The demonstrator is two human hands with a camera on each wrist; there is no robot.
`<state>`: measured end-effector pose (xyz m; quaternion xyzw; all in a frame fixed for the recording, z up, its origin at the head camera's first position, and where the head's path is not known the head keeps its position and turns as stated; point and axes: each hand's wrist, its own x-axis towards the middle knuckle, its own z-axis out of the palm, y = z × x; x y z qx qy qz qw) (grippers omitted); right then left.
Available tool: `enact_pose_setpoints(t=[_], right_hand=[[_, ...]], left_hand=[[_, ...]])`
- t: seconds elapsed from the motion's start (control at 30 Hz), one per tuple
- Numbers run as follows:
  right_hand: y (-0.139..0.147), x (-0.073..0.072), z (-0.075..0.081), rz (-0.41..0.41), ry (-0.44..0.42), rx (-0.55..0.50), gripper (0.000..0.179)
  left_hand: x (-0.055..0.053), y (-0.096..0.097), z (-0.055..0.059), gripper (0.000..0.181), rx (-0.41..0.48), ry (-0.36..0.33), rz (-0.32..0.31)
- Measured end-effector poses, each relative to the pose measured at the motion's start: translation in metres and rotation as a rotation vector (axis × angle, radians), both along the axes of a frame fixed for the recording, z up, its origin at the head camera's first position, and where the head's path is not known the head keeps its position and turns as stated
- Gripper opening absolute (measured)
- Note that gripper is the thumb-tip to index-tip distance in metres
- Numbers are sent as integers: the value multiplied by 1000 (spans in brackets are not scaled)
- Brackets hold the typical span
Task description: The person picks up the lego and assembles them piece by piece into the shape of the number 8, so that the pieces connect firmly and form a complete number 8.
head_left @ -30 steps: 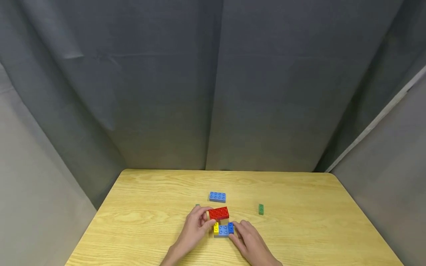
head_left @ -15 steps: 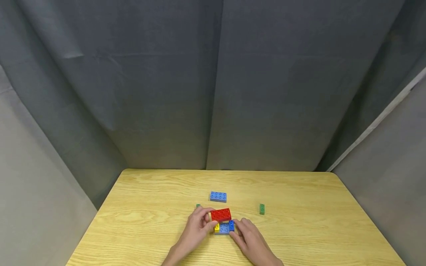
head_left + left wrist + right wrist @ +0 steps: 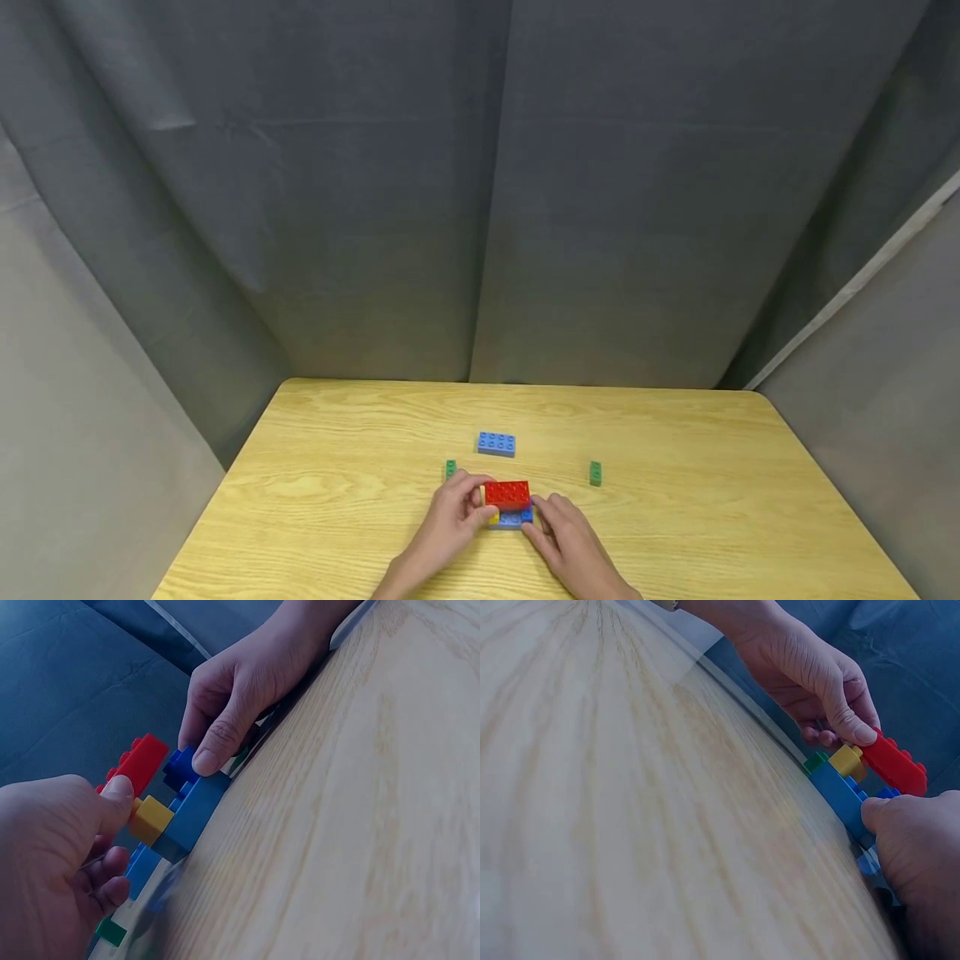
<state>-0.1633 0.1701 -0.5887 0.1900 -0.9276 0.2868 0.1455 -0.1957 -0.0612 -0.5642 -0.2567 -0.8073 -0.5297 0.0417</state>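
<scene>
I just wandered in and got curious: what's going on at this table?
Someone is handling toy bricks. Their left hand holds a red brick tilted over a small assembly: a blue base brick with a yellow brick and a dark blue brick at opposite ends. Their right hand grips the assembly's dark blue end. The red brick isn't seated yet. Another blue brick and two green bricks lie loose on the table.
</scene>
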Motion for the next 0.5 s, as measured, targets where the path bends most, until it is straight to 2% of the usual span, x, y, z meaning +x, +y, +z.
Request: enact_pose_setpoints(t=[0.13, 0.33, 0.5], right_hand=[[0, 0, -1, 0, -22, -4, 38], [-1, -1, 0, -4, -53, -4, 25], [-1, 0, 1, -6, -55, -1, 30]], left_hand=[[0, 1, -2, 37, -3, 19, -3], [1, 2, 1, 35, -21, 21, -19], [1, 2, 2, 34, -29, -1, -19]])
